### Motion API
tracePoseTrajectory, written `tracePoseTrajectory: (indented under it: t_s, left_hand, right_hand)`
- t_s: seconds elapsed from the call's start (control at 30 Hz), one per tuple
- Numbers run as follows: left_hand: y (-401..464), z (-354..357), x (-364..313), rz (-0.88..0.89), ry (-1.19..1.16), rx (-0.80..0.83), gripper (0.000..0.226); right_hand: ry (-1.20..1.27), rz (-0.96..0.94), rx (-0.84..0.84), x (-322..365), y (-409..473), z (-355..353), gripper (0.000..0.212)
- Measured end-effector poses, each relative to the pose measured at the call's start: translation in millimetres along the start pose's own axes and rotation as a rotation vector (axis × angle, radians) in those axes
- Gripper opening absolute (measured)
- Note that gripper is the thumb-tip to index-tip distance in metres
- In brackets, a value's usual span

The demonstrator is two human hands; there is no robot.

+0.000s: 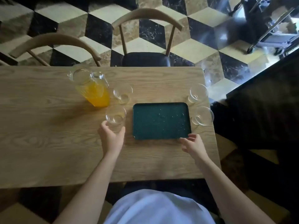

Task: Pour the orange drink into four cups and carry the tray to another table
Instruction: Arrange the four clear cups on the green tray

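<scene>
A light wood-grain table (48,126) is filling the middle of the frame. Below it, at bottom centre, the person's white top (158,209) is showing. Beyond the far edge, two curved-back wooden chairs are standing: one at upper left (53,44), one at upper centre (145,18) with a dark seat. The floor (202,50) is showing a cube-pattern of black, cream and brown marble tiles. A wheeled metal cart (271,29) is sitting at upper right, blurred. A dark area is running down the right side; what it is cannot be told.

A dark green speckled tray (161,121) is lying flat at centre right of the table, nothing on it. A glass pitcher (92,89), holding orange drink in its lower part, is standing at centre left. Four clear empty cups are standing on the table: one (123,93) just right of the pitcher, one (115,117) just left of the tray, two on the tray's right, the upper (197,93) and the lower (203,116).

The left hand (111,136) is curling, fingers open, around the near side of the cup left of the tray; a firm grasp cannot be told. The right hand (193,145) is resting loose, fingers spread, fingertips at the tray's lower right corner, gripping nothing.
</scene>
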State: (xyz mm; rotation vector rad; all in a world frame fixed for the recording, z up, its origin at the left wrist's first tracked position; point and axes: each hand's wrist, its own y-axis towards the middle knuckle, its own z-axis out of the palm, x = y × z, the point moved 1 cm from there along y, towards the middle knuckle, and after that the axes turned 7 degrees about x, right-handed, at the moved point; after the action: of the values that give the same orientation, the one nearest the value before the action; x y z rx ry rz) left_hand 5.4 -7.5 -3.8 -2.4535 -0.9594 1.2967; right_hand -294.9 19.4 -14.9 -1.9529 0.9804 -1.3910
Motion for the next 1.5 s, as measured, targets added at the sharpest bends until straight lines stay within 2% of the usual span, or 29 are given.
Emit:
tracePoseTrajectory:
  t_s: [0.07,0.17,0.27,0.4,0.53,0.7,0.93,1.07,1.17,1.33,1.5]
  left_hand:
    - [13,4,-7,-0.044,0.029,-0.031,0.088]
    - [34,10,-19,-0.046,0.138,-0.064,0.099]
    - [48,16,-29,-0.022,0.262,-0.033,0.102]
    - [57,23,-35,-0.045,0.317,-0.018,0.106]
    - [62,26,-30,-0.061,0.344,-0.038,0.109]
    - [63,31,-25,-0.108,0.351,-0.074,0.108]
    - [62,37,-32,-0.123,0.311,-0.109,0.101]
    - [52,38,-40,-0.115,0.279,-0.132,0.097]
    - [39,42,-50,-0.011,0.260,-0.191,0.096]
    - [11,70,-75,0.296,0.276,-0.159,0.094]
    - [2,102,-90,0.335,0.260,-0.098,0.097]
  right_hand:
    - [-0.069,0.048,-0.136,1,8,-7,0.078]
    - [-0.137,0.143,-0.272,5,24,-25,0.104]
    - [-0.213,0.084,-0.343,17,38,-44,0.120]
    - [-0.306,-0.137,-0.362,28,53,-57,0.118]
    - [-0.362,-0.240,-0.349,39,66,-62,0.113]
    - [-0.421,-0.278,-0.339,42,77,-65,0.100]
    - [-0.435,-0.303,-0.351,45,79,-64,0.097]
    - [-0.438,-0.306,-0.416,51,75,-64,0.093]
    - [-0.442,-0.398,-0.455,60,69,-59,0.088]
    - [-0.501,-0.571,-0.363,81,57,-28,0.093]
    - [-0.557,-0.633,-0.282,93,55,8,0.095]
